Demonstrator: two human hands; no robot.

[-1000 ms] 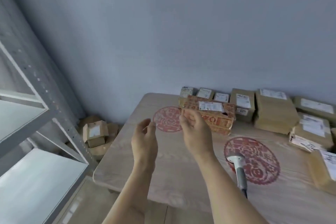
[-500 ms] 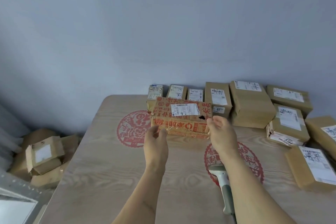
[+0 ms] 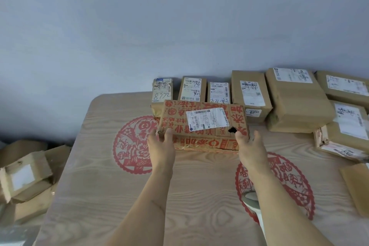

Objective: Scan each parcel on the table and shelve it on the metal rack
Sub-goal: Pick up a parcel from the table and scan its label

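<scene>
A brown parcel printed with red characters (image 3: 201, 133) rests on the wooden table (image 3: 95, 195), its white barcode label facing up and a dark hole near its right front. My left hand (image 3: 162, 146) grips its left front corner. At the right end, my right hand (image 3: 249, 145) clasps the parcel. A white handheld scanner (image 3: 252, 202) lies on the table, mostly hidden under my right forearm. Only a grey sliver of the metal rack (image 3: 12, 234) shows at the bottom left.
Several labelled brown parcels line the table's far edge (image 3: 192, 89) and pile up at the right (image 3: 297, 100), close behind the held parcel. Cardboard boxes (image 3: 26, 175) sit on the floor left of the table. A plain wall stands behind.
The view has swung right from the rack to the table. Both hands have reached forward and closed on the two ends of the red-printed parcel.
</scene>
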